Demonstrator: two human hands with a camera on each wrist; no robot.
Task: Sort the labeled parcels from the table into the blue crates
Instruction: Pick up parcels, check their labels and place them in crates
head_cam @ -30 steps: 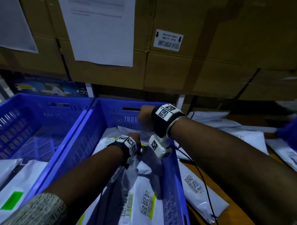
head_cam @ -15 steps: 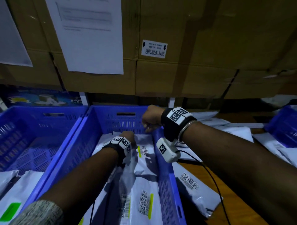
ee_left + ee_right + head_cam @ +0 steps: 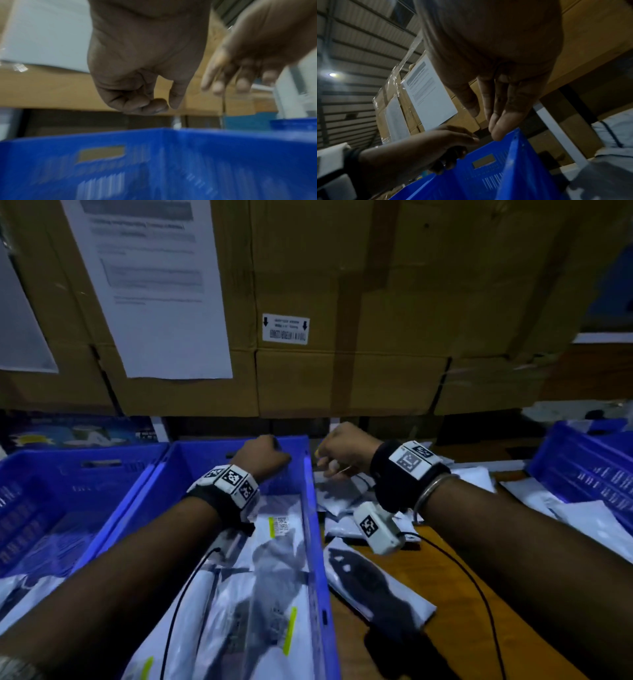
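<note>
Thin, glossy white plastic mailer parcels with barcode labels [image 3: 376, 587] are lying loose on the brown wooden table [image 3: 455, 642], to the right of the middle blue slatted plastic crate [image 3: 317, 542], in which more of them are already lying. Both hands are hovering near that crate's far right corner and holding nothing: the left hand [image 3: 262, 455] is hanging loosely curled over the crate's far end, while the right hand [image 3: 342, 448] is reaching out with relaxed, nearly straight fingers [image 3: 508, 108] just outside the rim, above the table's pile. Such bags are judged light, limp and slippery, sagging when lifted; pinching one by an edge or corner, label uppermost, is likely serving best.
</note>
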